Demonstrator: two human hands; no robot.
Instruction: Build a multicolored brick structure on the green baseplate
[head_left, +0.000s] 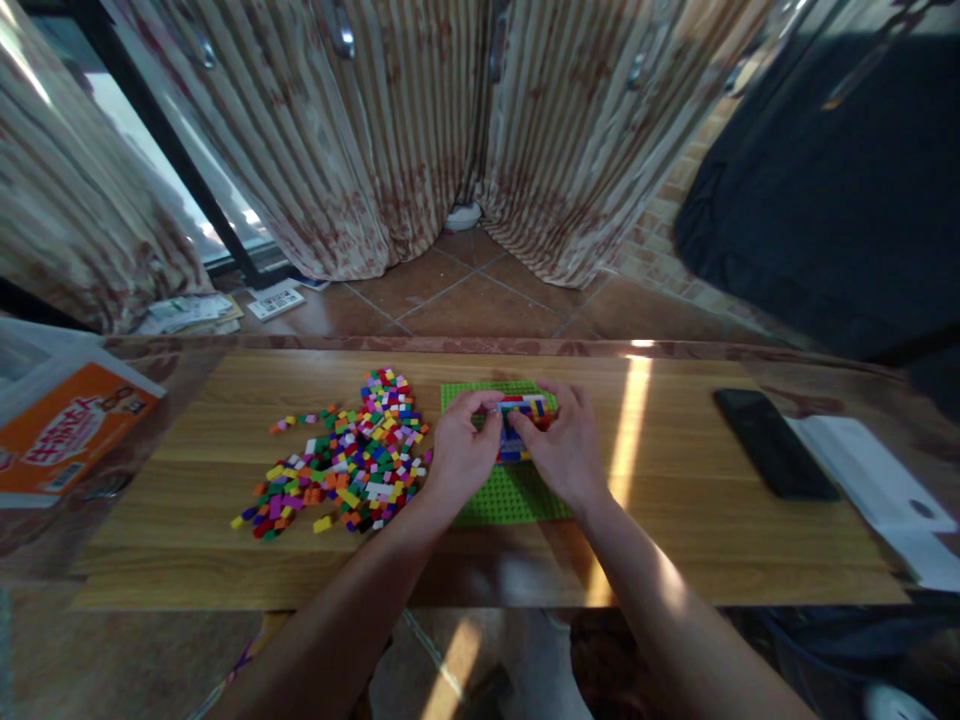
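Running left to right between the hands (pixel 466 440): brick row (pixel 525 403).

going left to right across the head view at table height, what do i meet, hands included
Orange-labelled container → loose colourful bricks → left hand → right hand → dark phone → white flat item.

Your left hand (pixel 463 447) and right hand (pixel 567 452) flank a multicoloured brick build (pixel 513 452) on a green baseplate (pixel 517 502); loose bricks (pixel 379 450) heaped left, on wooden table (pixel 682 540).
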